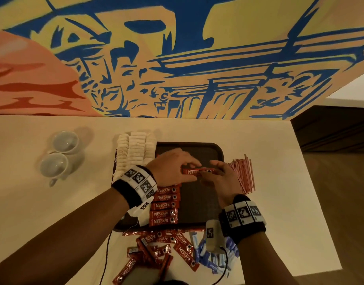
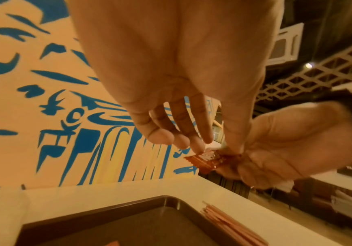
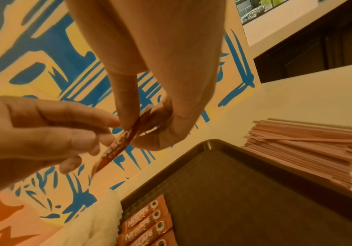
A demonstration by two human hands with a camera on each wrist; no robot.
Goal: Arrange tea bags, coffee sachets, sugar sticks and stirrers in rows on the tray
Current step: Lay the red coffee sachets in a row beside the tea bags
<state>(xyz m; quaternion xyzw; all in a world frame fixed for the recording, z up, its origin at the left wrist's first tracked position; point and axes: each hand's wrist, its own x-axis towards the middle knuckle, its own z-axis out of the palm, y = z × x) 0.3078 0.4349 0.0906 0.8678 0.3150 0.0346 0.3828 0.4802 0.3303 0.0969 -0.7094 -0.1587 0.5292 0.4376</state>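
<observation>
Cream counter [image 1: 259, 140] under a blue-and-yellow mural wall [image 1: 197, 58], dim warm light. At centre, above the dark tray [image 1: 197, 149]: one red coffee sachet [image 1: 197, 171] pinched at both ends, held level. Left hand [image 1: 172, 167] at 9 o'clock of it, thumb and fingertips [image 2: 194, 146] closed narrow on the left end, other fingers loosely bent. Right hand [image 1: 222, 177] at 3 o'clock, thumb and forefinger [image 3: 126, 106] nipping the right end, remaining fingers curled under. Below the hands, at 7 o'clock, a column of coffee sachets [image 1: 165, 204] laid flat on the tray, edge to edge. Along the tray's 9 o'clock side, white tea bags [image 1: 135, 149] in rows. Off the tray at 3 o'clock, a heap of pink stirrers [image 1: 242, 173] on the counter. At 6 o'clock, loose coffee sachets [image 1: 156, 249] in a jumble, blue sugar sticks [image 1: 214, 258] just beside them. Far out at 9 o'clock, two white cups [image 1: 59, 155], touching.
</observation>
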